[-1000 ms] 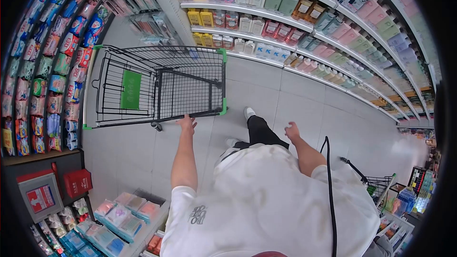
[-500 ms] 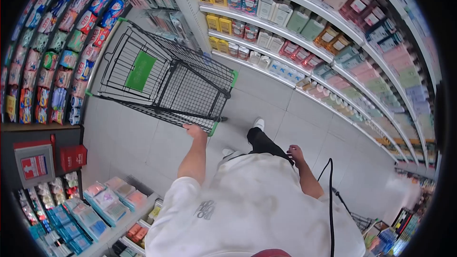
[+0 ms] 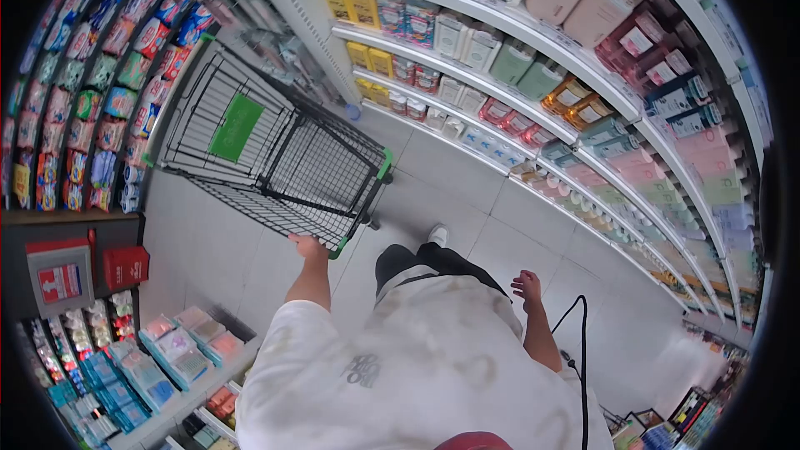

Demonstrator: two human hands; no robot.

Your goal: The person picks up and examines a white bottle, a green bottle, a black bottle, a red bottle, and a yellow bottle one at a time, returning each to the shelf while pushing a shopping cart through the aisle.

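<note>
A black wire shopping cart [image 3: 323, 171] with green corner pieces stands ahead of me, to the left, and looks bare inside. On its far end sits a green panel [image 3: 237, 127] with lettering too small to read. My left hand [image 3: 308, 246] is closed around the cart's near side rim, by the green corner. My right hand [image 3: 527, 287] hangs in the air at my right side, fingers loosely curled and apart, with nothing in them. The right-hand shelves are the nearest goods to it, well out of reach of its fingers.
Shelves of bottles [image 3: 517, 62] run along the right. Packaged goods fill a rack [image 3: 108, 75] at the left. A red box [image 3: 126, 267] stands on the lower left, above boxed packs [image 3: 179, 354]. Grey floor tiles [image 3: 433, 187] lie underfoot. A black cable [image 3: 583, 367] hangs at my right.
The cart and my left hand on it have shifted left and slightly down in view. My legs have moved in a step. My right hand has risen slightly, its fingers now more spread.
</note>
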